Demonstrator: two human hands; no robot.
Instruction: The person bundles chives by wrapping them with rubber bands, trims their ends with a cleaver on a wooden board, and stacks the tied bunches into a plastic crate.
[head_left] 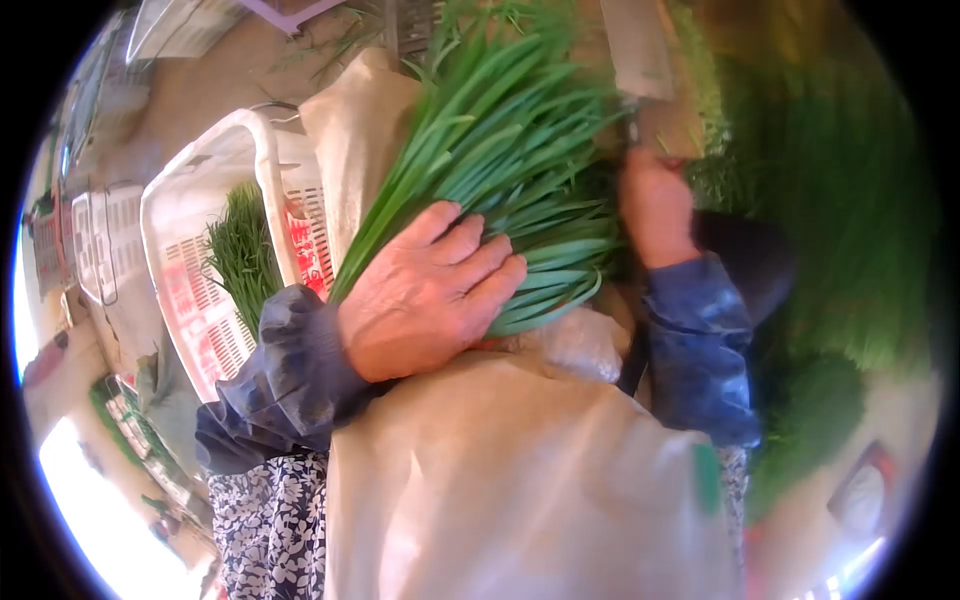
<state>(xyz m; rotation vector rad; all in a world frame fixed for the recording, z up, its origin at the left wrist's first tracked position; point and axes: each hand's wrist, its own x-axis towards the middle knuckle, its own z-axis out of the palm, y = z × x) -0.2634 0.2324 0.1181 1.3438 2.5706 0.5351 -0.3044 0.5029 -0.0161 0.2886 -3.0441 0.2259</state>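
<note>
A thick bunch of long green leaves, like garlic chives [500, 150], lies across my lap, its leaves fanning up and to the right. My left hand [430, 290] presses over its lower end with the fingers curled around the leaves. To the right of the bunch, my right hand [655, 210] is closed on the handle of a broad-bladed knife [637, 55]. The blade points away from me, apart from the leaves I hold, and looks slightly blurred. A tan apron [520, 480] covers my lap, and crumpled clear plastic [585, 343] shows under the bunch.
A white plastic basket [262, 160] at the left holds more green leaves [243, 255]. A large blurred heap of greens [840, 220] fills the right side. More crates [105, 240] stand at the far left, and loose leaf scraps [335, 50] lie on the floor ahead.
</note>
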